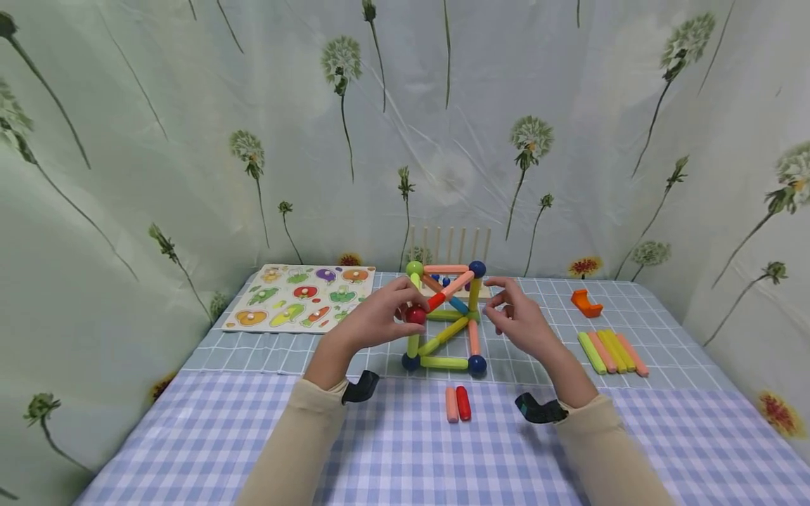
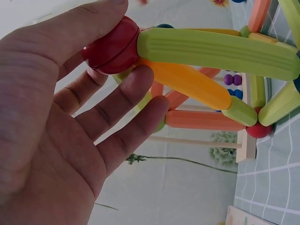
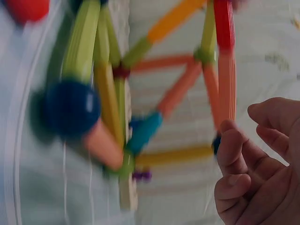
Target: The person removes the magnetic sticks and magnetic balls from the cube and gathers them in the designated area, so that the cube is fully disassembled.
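Observation:
My left hand (image 1: 380, 315) holds a red ball (image 1: 415, 315) between thumb and fingers, at the near upper left corner of a frame of rods and balls. In the left wrist view, a green rod (image 2: 215, 51) meets that red ball (image 2: 112, 47). A red-and-pink rod (image 1: 449, 289) slants from the ball to a navy ball (image 1: 477, 270) at the far right corner. My right hand (image 1: 522, 320) hovers beside the frame's right side, its fingers loosely bent around nothing. In the right wrist view, its fingertips are close to the pink end of the rod (image 3: 227, 89).
A pink rod (image 1: 452, 405) and a red rod (image 1: 464, 403) lie before the frame. Several rods (image 1: 612, 353) and an orange curved block (image 1: 586, 303) are on the right. A vegetable puzzle board (image 1: 300, 299) lies left. Behind stands a wooden peg rack (image 1: 487, 289).

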The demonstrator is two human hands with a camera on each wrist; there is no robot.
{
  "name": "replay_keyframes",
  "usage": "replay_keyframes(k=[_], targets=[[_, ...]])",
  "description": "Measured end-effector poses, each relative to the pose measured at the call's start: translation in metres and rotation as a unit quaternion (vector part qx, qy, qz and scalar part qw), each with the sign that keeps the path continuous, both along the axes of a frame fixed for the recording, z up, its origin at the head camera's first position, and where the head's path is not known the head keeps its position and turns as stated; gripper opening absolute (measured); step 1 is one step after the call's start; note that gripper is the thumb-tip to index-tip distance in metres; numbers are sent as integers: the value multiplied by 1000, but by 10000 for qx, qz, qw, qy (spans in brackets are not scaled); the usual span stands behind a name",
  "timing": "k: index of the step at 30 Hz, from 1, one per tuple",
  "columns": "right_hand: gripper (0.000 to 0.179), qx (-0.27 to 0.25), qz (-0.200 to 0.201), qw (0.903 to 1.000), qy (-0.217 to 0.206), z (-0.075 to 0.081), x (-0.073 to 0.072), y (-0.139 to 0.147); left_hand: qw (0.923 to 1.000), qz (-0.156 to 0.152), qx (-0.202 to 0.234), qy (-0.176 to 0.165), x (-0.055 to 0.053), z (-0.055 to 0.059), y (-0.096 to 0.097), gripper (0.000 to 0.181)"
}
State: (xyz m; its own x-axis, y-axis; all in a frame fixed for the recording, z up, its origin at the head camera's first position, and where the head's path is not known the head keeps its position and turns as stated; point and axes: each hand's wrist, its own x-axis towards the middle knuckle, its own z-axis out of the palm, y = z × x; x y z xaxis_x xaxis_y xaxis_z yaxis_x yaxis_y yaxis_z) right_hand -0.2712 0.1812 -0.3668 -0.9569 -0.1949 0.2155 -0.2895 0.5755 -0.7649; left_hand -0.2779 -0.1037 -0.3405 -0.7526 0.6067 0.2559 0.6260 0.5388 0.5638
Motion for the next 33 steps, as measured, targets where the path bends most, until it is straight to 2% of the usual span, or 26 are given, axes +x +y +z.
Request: replay_keyframes(k=[5,9,14,25,33], targets=[[53,-19,593,9982,18,6,5,-31,10000,-23,5,-5,0,-1,0,31],[55,161,786,9968,50,6,6,-47,10000,20,11,31,1,-1,0,32],[59,-21,959,9954,-74,2,5,-56,10000,21,11,34,2,0,0,31],[58,-221,980,9945,-303,0,7,-55,9999,-34,-67,156,-2,1,-1,31],[51,-215,858,9961,-68,0,10,-54,10000,16,-22,67,1,1,-1,30]])
